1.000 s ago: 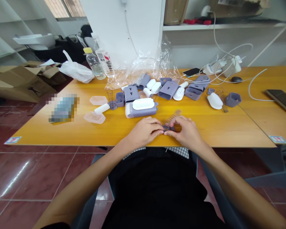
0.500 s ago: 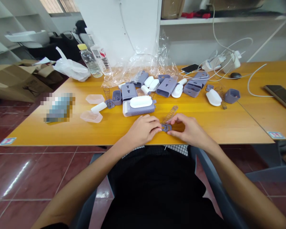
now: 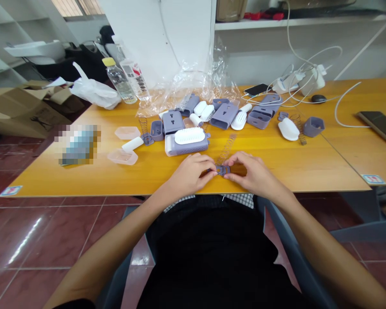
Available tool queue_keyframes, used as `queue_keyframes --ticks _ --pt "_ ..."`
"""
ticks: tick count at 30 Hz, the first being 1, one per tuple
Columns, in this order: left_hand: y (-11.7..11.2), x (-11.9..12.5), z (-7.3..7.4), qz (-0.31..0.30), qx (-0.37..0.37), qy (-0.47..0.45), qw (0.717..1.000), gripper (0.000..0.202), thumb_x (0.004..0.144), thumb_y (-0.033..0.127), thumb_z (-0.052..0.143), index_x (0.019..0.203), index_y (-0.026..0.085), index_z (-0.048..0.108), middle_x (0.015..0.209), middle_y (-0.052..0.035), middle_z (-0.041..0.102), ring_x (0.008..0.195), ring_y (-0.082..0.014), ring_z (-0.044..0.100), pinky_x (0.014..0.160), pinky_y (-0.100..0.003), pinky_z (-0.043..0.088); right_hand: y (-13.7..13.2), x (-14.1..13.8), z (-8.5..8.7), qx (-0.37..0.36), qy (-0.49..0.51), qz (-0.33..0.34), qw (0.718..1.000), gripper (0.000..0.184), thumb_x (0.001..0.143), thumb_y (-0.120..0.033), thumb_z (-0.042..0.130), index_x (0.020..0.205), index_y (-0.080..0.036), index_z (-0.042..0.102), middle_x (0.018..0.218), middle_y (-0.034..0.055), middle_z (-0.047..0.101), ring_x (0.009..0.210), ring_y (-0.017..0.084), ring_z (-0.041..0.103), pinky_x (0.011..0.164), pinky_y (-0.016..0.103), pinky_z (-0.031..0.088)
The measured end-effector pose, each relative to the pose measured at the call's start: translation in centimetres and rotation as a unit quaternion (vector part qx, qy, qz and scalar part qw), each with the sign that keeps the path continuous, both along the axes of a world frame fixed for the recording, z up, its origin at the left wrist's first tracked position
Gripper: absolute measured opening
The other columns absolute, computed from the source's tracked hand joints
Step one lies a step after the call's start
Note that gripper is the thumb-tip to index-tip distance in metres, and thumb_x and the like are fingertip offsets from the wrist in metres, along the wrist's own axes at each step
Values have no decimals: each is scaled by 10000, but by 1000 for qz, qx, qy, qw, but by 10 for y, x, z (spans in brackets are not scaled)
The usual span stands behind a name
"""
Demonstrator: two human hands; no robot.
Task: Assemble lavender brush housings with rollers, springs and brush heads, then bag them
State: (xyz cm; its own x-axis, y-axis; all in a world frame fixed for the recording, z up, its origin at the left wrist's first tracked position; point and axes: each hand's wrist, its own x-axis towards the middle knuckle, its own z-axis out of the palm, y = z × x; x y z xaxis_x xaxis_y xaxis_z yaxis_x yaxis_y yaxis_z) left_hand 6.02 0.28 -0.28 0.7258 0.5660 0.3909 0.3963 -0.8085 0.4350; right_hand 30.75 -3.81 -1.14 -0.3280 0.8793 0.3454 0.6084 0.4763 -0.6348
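Pinching the plastic clip (image 3: 223, 170) with left hand (image 3: 193, 172) and right hand (image 3: 256, 174) at the spring's (image 3: 227, 147) near end, probs steadying it.

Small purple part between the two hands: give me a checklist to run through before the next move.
1. Left hand on the small purple part: ok, thumb and fingertips meet at its left edge.
2. Right hand firmly gripping it: cannot tell; thumb and index finger are at its right side.
3. Spring free at its far end: ok, it sticks out beyond the fingers.
4. Spring seated on the part: cannot tell, too small and partly hidden.
5. Loose parts sorted: not ok, purple cases and white pads lie mixed.
6. Yellow-capped bottle away from both hands: ok.
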Motion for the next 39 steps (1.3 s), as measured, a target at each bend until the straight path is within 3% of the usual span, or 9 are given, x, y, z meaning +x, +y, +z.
queue_keyframes --ticks 7,18,25,33,39 --pt "1 -3 0 13 -18 -8 1000 151 1045 226 616 973 187 744 1050 -70 797 969 -216 734 924 -371 573 0 0 0 11 -20 12 1000 73 961 -236 719 985 -271 659 1005 39 760 975 264 713 923 443 529" --pt "2 -4 -1 12 -3 -4 1000 149 1029 207 634 962 165 760 1037 -84 812 966 -224 756 913 -367 587 -2 -1 1 33 -64 44 996 131 987 -165 653 1055 -275 634 1051 54 760 1020 278 684 939 457 487" --pt "1 -5 3 26 -41 -1 999 140 1006 184 641 949 170 767 879 -39 792 757 -169 729 755 -292 554 -1 1 1 45 -99 62 992 143 1001 -167 633 1079 -286 626 1094 50 785 1034 289 670 913 451 450" --pt "-2 -4 2 27 -22 -2 999 80 958 203 693 940 168 764 851 -36 771 742 -170 712 771 -294 570 -1 0 4 71 -144 79 984 89 1063 -216 571 1048 -287 621 1123 33 800 1027 282 636 890 461 396" --pt "-2 -2 1 38 -25 0 999 54 925 160 711 932 167 764 825 -22 768 706 -159 701 739 -281 563 -2 -2 9 82 -176 88 977 152 1083 -202 518 1051 -292 637 1118 33 806 1111 296 637 897 471 363"
